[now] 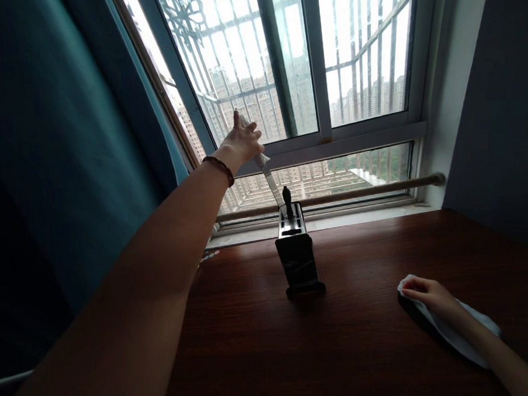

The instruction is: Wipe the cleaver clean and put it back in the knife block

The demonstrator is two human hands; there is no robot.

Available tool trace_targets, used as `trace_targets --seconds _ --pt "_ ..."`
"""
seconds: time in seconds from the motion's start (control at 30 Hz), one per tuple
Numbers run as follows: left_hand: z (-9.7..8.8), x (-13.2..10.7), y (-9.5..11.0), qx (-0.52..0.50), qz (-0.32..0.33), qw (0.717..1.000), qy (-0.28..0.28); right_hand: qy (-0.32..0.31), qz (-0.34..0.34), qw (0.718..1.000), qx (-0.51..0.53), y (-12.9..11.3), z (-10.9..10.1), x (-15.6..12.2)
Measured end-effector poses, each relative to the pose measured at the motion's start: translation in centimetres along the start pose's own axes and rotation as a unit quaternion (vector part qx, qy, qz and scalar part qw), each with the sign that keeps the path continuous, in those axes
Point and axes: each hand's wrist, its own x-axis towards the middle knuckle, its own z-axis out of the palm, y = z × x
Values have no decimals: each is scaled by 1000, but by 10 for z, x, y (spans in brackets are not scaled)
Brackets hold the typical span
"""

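My left hand (243, 140), with a dark beaded bracelet at the wrist, is stretched far out and closed around the pale handle of a knife (272, 184). The blade slants down to the rear of a black knife block (297, 263); whether its tip is inside a slot I cannot tell. A second, dark handle (287, 201) stands upright in the block's top, beside the blade. On the right, my right hand (429, 295) grips a white cloth (479, 318) between its fingers, low over the table.
The dark brown wooden table (257, 355) reaches to the window sill. A horizontal rail (372, 188) crosses the window (362, 46) just behind the block. A teal curtain (81, 114) hangs at the left, and a wall (502, 109) bounds the right.
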Motion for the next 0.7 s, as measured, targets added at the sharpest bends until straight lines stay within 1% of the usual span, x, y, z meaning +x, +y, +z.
trace_targets --seconds 0.1,0.27,0.37,0.57,0.7 --pt "4 0 -2 -8 3 1000 5 -8 1 1000 0 -1 0 0" --pt "-4 1 0 36 15 999 -37 -4 0 1000 0 -3 0 -2" --pt "-5 1 1 43 24 997 -53 -1 3 1000 -2 -5 1 -3" --pt "5 -1 6 -10 13 1000 -22 -4 -4 1000 1 -8 2 -4" --pt "7 -1 15 -4 17 998 -53 -3 -2 1000 -1 -10 1 -4"
